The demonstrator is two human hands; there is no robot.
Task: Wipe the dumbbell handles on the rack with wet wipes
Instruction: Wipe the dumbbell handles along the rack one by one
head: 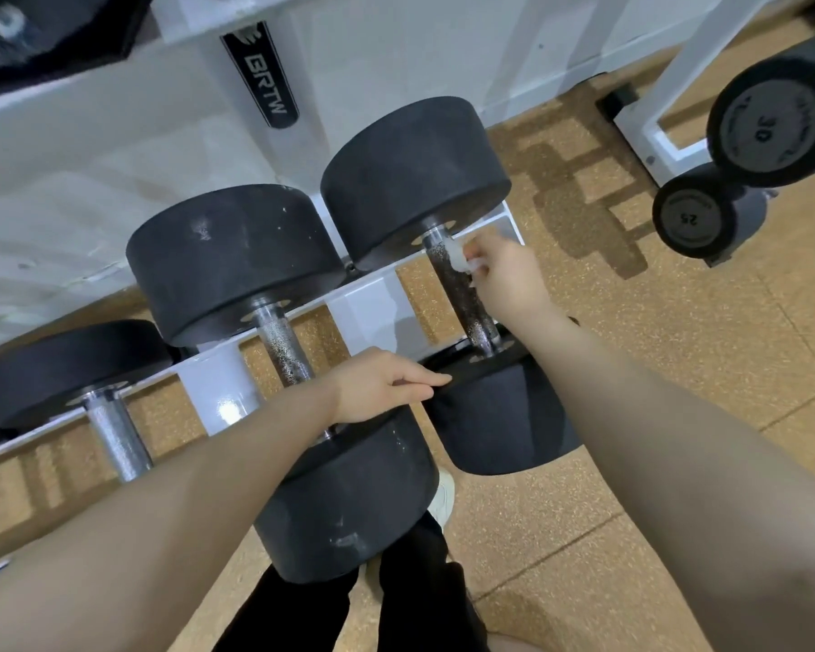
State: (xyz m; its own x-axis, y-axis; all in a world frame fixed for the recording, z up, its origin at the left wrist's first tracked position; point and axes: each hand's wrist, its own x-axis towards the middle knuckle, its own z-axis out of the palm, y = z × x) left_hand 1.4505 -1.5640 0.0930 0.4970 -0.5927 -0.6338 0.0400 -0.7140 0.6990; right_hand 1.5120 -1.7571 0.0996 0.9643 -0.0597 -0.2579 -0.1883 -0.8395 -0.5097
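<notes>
Three black dumbbells lie on a white rack (pixel 363 308). My right hand (pixel 504 275) pinches a small white wet wipe (pixel 457 258) against the upper end of the rightmost dumbbell's knurled handle (pixel 467 298), just below its far head. My left hand (pixel 382 390) rests with straight fingers on the near head of that dumbbell (pixel 495 421), next to the middle dumbbell's handle (pixel 281 343). The left dumbbell's handle (pixel 114 435) shows at lower left.
A second rack on the right carries dumbbells marked 30 (pixel 772 120) and 25 (pixel 692 218). The floor (pixel 631 350) is tan speckled rubber tile. My legs in black trousers and a white shoe (pixel 443 501) stand below the rack. A white wall runs behind.
</notes>
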